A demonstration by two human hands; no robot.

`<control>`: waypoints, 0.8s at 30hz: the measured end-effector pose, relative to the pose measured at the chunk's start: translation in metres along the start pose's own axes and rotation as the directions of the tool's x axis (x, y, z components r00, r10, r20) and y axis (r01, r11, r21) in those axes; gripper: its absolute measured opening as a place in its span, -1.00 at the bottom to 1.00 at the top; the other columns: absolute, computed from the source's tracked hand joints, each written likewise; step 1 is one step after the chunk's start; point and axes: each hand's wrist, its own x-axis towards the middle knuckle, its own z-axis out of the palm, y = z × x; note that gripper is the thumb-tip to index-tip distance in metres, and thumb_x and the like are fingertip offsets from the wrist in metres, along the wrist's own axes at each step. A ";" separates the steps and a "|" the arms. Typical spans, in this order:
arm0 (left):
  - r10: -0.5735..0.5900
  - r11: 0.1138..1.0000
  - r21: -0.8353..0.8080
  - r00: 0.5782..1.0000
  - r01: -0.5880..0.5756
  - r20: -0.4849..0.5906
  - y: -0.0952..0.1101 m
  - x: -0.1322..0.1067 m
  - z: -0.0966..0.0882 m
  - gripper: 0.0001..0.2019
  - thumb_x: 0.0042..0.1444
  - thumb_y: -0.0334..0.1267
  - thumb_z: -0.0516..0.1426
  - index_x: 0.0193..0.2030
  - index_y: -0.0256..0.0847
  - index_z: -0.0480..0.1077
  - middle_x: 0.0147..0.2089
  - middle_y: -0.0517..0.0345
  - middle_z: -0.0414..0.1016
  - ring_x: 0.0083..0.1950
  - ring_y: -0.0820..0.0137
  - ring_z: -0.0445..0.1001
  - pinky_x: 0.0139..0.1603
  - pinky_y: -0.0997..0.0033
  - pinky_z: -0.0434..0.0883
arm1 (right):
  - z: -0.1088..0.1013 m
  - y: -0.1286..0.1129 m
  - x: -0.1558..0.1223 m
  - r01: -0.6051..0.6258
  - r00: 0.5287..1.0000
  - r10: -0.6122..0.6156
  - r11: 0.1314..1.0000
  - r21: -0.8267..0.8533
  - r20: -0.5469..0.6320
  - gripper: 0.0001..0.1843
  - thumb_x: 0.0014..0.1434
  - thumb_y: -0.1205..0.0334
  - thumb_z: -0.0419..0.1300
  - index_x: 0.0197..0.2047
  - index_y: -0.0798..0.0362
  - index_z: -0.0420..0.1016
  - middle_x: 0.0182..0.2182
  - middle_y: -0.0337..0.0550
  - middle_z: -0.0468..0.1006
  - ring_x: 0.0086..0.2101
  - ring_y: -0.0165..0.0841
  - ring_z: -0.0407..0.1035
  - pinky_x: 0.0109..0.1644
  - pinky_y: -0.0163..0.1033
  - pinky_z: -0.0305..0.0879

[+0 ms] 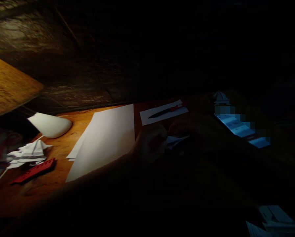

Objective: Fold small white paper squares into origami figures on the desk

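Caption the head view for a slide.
In dim light, folded paper between left hand and right hand, a knife lying nearby.

Rough dim wall [63,65] behind wooden table [80,123], brighter toward the left

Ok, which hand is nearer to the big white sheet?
Left. The left hand is just right of the big white sheet in the picture; the right hand, dimly visible, is farther right, beyond the left hand.
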 end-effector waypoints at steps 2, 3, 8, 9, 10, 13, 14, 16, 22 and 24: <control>-0.163 0.962 -0.239 0.982 0.136 -0.097 -0.004 0.001 0.003 -0.84 0.15 -0.23 0.18 -0.38 -0.18 0.29 -0.35 0.20 0.32 -0.32 0.42 0.33 -0.33 0.41 0.30 | 0.003 -0.009 0.001 -0.127 0.990 0.133 0.987 0.094 -0.054 -0.81 0.19 0.19 0.35 -0.13 0.05 0.56 -0.11 -0.08 0.58 -0.14 -0.25 0.48 -0.10 -0.15 0.40; -0.203 0.945 -0.282 0.973 0.165 -0.111 -0.007 0.002 0.004 -0.81 0.18 -0.18 0.17 -0.37 -0.18 0.28 -0.36 0.20 0.31 -0.33 0.43 0.33 -0.36 0.43 0.29 | 0.004 -0.012 0.001 -0.183 0.978 0.197 0.970 0.161 -0.075 -0.87 0.23 0.20 0.30 -0.17 0.05 0.57 -0.19 -0.12 0.60 -0.21 -0.28 0.50 -0.16 -0.18 0.41; -0.311 0.890 -0.376 0.946 0.257 -0.088 -0.015 0.002 0.009 -0.53 0.29 0.21 0.02 -0.28 -0.21 0.38 -0.36 0.11 0.43 -0.35 0.37 0.43 -0.36 0.40 0.38 | 0.010 -0.014 0.001 -0.329 0.923 0.375 0.884 0.332 -0.086 -0.79 0.16 0.09 0.38 -0.23 0.04 0.56 -0.30 -0.18 0.61 -0.26 -0.26 0.53 -0.23 -0.19 0.44; -0.328 0.882 -0.379 0.942 0.280 -0.066 -0.015 0.002 0.010 -0.53 0.24 0.22 0.09 -0.28 -0.22 0.41 -0.36 0.11 0.46 -0.35 0.37 0.44 -0.36 0.41 0.37 | 0.010 -0.012 0.001 -0.336 0.922 0.379 0.882 0.331 -0.076 -0.77 0.13 0.09 0.40 -0.22 0.04 0.56 -0.30 -0.18 0.61 -0.27 -0.27 0.53 -0.23 -0.20 0.44; -0.346 0.875 -0.376 0.937 0.304 -0.048 -0.014 0.002 0.010 -0.56 0.19 0.18 0.18 -0.28 -0.24 0.43 -0.36 0.12 0.48 -0.35 0.39 0.44 -0.37 0.43 0.36 | 0.011 -0.010 0.002 -0.336 0.924 0.376 0.883 0.329 -0.065 -0.74 0.11 0.09 0.42 -0.20 0.04 0.56 -0.29 -0.19 0.61 -0.27 -0.28 0.53 -0.23 -0.20 0.44; -0.401 0.862 -0.349 0.916 0.368 -0.026 -0.013 0.003 0.011 -0.72 0.13 -0.06 0.29 -0.30 -0.27 0.47 -0.38 0.17 0.47 -0.39 0.46 0.41 -0.40 0.50 0.28 | 0.012 -0.005 0.003 -0.311 0.939 0.343 0.886 0.345 -0.035 -0.67 0.08 0.07 0.46 -0.14 0.02 0.55 -0.24 -0.22 0.60 -0.25 -0.32 0.52 -0.22 -0.23 0.45; -0.414 0.859 -0.341 0.910 0.381 -0.025 -0.013 0.003 0.012 -0.76 0.13 -0.11 0.29 -0.30 -0.28 0.47 -0.39 0.17 0.47 -0.39 0.48 0.40 -0.40 0.51 0.27 | 0.013 -0.004 0.003 -0.308 0.942 0.336 0.886 0.346 -0.023 -0.66 0.07 0.07 0.46 -0.13 0.01 0.54 -0.23 -0.23 0.59 -0.25 -0.33 0.51 -0.21 -0.24 0.45; -0.426 0.856 -0.331 0.905 0.397 -0.017 -0.014 0.004 0.011 -0.78 0.12 -0.14 0.28 -0.30 -0.29 0.49 -0.40 0.18 0.46 -0.40 0.49 0.38 -0.42 0.51 0.25 | 0.014 -0.003 0.004 -0.303 0.946 0.325 0.886 0.351 -0.002 -0.67 0.09 0.08 0.45 -0.13 0.01 0.54 -0.24 -0.23 0.59 -0.26 -0.35 0.50 -0.21 -0.25 0.44; -0.418 0.847 -0.345 0.908 0.405 0.038 -0.011 0.005 0.009 -0.69 0.10 -0.02 0.26 -0.30 -0.28 0.44 -0.41 0.22 0.41 -0.41 0.50 0.34 -0.43 0.53 0.25 | 0.020 0.003 0.006 -0.293 0.946 0.322 0.881 0.371 -0.018 -0.73 0.11 0.14 0.43 -0.20 0.05 0.48 -0.25 -0.21 0.55 -0.26 -0.35 0.47 -0.21 -0.24 0.40; -0.426 0.851 -0.317 0.904 0.418 0.049 -0.010 0.005 0.010 -0.70 0.04 -0.06 0.31 -0.29 -0.27 0.43 -0.42 0.26 0.40 -0.43 0.52 0.33 -0.44 0.54 0.25 | 0.022 0.006 0.006 -0.261 0.958 0.288 0.869 0.420 0.000 -0.67 0.11 0.15 0.43 -0.14 0.04 0.44 -0.20 -0.20 0.55 -0.23 -0.34 0.47 -0.19 -0.23 0.42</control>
